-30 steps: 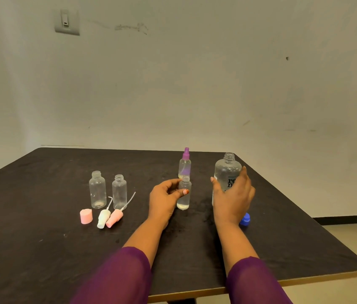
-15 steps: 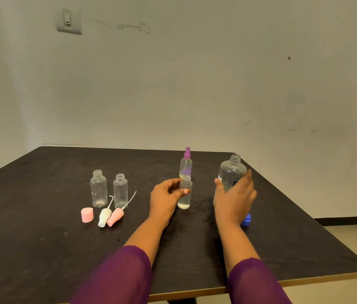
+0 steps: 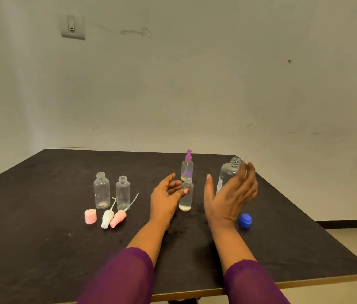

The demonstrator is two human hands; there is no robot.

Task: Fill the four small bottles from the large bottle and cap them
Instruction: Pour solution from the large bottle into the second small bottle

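Observation:
My left hand (image 3: 165,195) holds an uncapped small bottle (image 3: 186,201) of clear liquid, thumb across its front and fingers at its left side. My right hand (image 3: 230,194) is open with fingers spread, just in front of the uncapped large clear bottle (image 3: 228,172), which stands on the table. Behind the held bottle stands a small bottle with a purple spray cap (image 3: 187,167). Two empty small bottles (image 3: 101,190) (image 3: 122,193) stand at the left. In front of them lie a pink cap (image 3: 90,216), a white spray head (image 3: 107,218) and a pink spray head (image 3: 118,218).
A blue cap (image 3: 245,220) lies right of my right wrist. Everything sits on a dark table (image 3: 41,249) whose right edge runs close to the large bottle. A pale wall stands behind.
My right hand has let go of the large bottle and pulled back with its fingers spread. The index finger of my left hand has lifted a little.

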